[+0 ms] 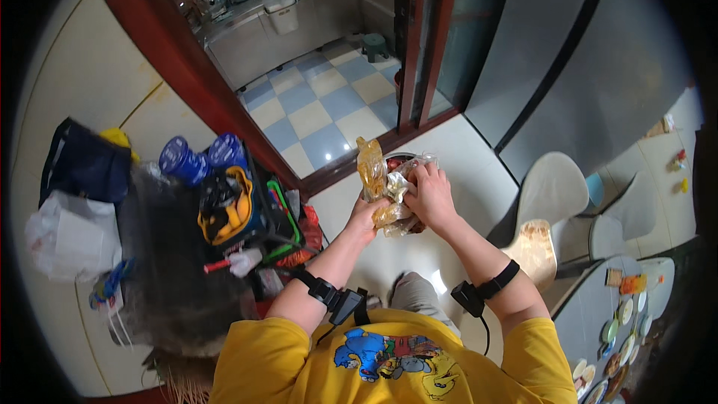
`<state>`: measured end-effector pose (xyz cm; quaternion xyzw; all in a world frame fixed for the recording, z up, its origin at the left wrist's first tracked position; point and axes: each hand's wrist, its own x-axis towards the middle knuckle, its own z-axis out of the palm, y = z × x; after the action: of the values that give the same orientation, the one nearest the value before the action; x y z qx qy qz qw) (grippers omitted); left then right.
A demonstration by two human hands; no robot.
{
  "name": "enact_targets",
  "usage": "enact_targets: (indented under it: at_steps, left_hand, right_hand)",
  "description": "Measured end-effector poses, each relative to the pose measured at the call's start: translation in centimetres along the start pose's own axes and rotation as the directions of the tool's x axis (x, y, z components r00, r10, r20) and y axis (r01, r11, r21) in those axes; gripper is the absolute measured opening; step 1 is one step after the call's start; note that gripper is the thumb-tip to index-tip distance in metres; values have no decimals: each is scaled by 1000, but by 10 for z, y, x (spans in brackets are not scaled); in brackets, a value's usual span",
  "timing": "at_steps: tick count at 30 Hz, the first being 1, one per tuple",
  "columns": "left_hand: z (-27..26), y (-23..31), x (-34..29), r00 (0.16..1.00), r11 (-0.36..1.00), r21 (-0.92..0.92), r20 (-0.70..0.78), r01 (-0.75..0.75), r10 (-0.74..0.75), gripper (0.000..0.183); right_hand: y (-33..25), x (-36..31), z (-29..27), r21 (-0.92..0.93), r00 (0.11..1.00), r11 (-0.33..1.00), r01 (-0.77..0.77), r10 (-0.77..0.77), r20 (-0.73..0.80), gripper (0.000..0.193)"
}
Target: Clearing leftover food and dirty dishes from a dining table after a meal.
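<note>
In front of my chest, both hands are closed on crumpled plastic wrapping. My left hand (364, 218) grips its left side, where an amber-tinted plastic wrapper (371, 167) sticks up above my thumb. My right hand (432, 196) is bent over the other side, fingers curled onto clear plastic, their tips partly hidden. Between the hands shows a crumpled white piece (399, 185), perhaps tissue or foil. Just behind and below it is part of a round container (400, 157) with dark red contents; my hands and the wrapping cover most of it.
Ahead, a red-brown door frame (416, 97) opens onto a kitchen with a steel counter (269, 37) and a green stool (375, 47). At left stands a crowded caddy (258, 213) beside bags. To the right are a pale chair (553, 194) and a table with several dishes (624, 310).
</note>
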<state>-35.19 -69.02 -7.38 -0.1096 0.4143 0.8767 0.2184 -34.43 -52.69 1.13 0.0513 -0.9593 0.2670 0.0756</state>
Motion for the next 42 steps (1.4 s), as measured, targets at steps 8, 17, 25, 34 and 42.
enact_targets:
  at_steps: [8,17,25,34,42]
  left_hand:
    - [-23,87,191,995,992,-95,-54,-86,81,60]
    - [-52,226,374,970,986,-9,-176,-169,165,70]
    - [-132,341,554,960,982,-6,-214,-189,183,67]
    - [-180,485,730,987,983,179,-147,-41,68,62]
    - [-178,556,918,997,954,291,-10,75,-75,67]
  right_hand:
    - [38,230,55,13,991,997,74,-75,114,32]
    - [36,481,121,91,941,964,252,-266,209,38]
    - [24,687,196,140,930,932,334,-350,115,33]
    - [71,888,252,514,984,850,-114,167,-57,19]
    - [169,1025,317,632,638,-101,-768,-43,768,33]
